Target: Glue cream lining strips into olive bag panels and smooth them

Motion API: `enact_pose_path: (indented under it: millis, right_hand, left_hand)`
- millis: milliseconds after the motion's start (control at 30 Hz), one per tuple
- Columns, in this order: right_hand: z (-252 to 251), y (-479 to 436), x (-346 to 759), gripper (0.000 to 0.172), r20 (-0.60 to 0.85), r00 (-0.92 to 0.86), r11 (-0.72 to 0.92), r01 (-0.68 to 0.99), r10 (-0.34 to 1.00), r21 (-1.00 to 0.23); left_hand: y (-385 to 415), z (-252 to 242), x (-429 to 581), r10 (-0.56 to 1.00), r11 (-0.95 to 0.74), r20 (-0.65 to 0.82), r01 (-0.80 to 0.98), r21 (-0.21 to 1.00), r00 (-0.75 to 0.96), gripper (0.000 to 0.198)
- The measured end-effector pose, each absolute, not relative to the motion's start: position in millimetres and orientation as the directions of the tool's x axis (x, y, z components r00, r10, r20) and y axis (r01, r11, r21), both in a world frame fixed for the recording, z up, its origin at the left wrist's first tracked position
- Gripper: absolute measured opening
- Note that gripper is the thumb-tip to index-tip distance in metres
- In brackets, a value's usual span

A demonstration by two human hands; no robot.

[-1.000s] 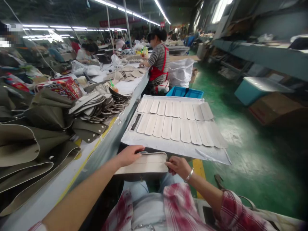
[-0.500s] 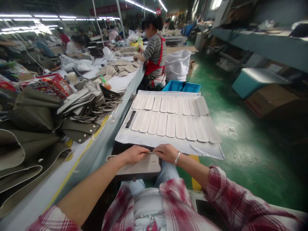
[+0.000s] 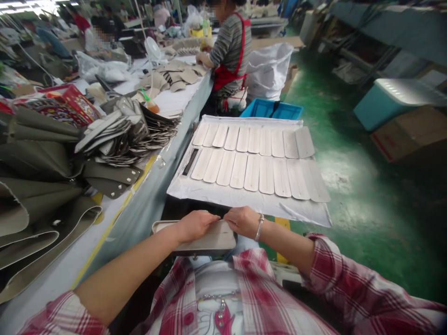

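Note:
A beige, round-cornered panel (image 3: 213, 241) lies across my lap, with a raised rim along its far edge. My left hand (image 3: 198, 224) reaches over it, fingers pinched on that far edge. Right beside it, my right hand (image 3: 244, 220), with a silver bangle at the wrist, is closed on the same edge near the panel's right corner. The fingertips of both hands nearly meet. Beyond them, a white cloth-covered board (image 3: 209, 191) bears two rows of overlapping beige strips (image 3: 238, 170) with rounded ends and a dark strip (image 3: 190, 162) at the left.
To the left runs a long table (image 3: 136, 204) with stacked cut pieces (image 3: 118, 132), folded olive material (image 3: 42, 158) and a red box (image 3: 75, 104). A co-worker (image 3: 232, 51) in a red apron sits ahead, near a blue crate (image 3: 275, 110). A teal bin (image 3: 391, 102) stands at right.
The view has tipped downward, so the table and board sit higher in the picture. Both my hands stay on the panel's far edge, with only slight finger movement.

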State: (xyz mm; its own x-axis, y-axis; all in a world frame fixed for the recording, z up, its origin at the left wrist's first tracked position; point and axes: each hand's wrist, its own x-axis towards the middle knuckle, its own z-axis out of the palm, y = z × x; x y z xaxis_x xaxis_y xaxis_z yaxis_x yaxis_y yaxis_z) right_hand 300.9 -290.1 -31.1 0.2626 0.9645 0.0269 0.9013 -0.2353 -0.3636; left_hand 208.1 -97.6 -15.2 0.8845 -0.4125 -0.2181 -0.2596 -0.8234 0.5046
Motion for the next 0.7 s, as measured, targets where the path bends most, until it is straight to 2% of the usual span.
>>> enact_pose_path:
  millis: [100,267,367,467,533,633,700]
  right_hand:
    - [-33.5,-291.9,299.1,0.02,0.004,0.232,-0.217,0.917,0.973,-0.335]
    - [-22.7,-290.3,297.4,0.019,-0.068,0.146,-0.16,0.929,0.987,-0.334]
    - [-10.8,-279.1,301.3,0.02,-0.222,0.223,-0.29,0.894,0.949,-0.341]
    - [-4.1,-262.3,311.9,0.024,-0.362,0.308,-0.448,0.792,0.88,-0.415]
    - [-5.0,-251.8,320.8,0.019,-0.417,0.284,-0.477,0.729,0.863,-0.491]
    - [-13.0,-241.5,331.8,0.012,-0.466,0.223,-0.477,0.687,0.856,-0.548]
    - [-20.3,-239.2,336.4,0.017,-0.473,0.177,-0.47,0.627,0.863,-0.622]
  left_hand:
    - [-98.1,-17.8,205.3,-0.431,-0.834,-0.226,-0.29,0.47,0.873,0.042]
    - [-100.8,-20.1,200.6,-0.498,-0.846,-0.221,-0.413,0.337,0.839,0.044]
    - [-106.0,-20.4,197.1,-0.523,-0.848,-0.226,-0.474,0.237,0.822,0.046]
    - [-107.6,-20.6,194.9,-0.53,-0.847,-0.209,-0.5,0.183,0.822,0.047]
    - [-100.3,-18.2,195.7,-0.526,-0.845,-0.2,-0.481,0.235,0.827,0.048]
    - [-73.1,-8.7,199.3,-0.515,-0.802,-0.224,-0.373,0.467,0.827,0.047]
    - [-49.9,-1.3,200.5,-0.498,-0.754,-0.256,-0.267,0.6,0.829,0.044]
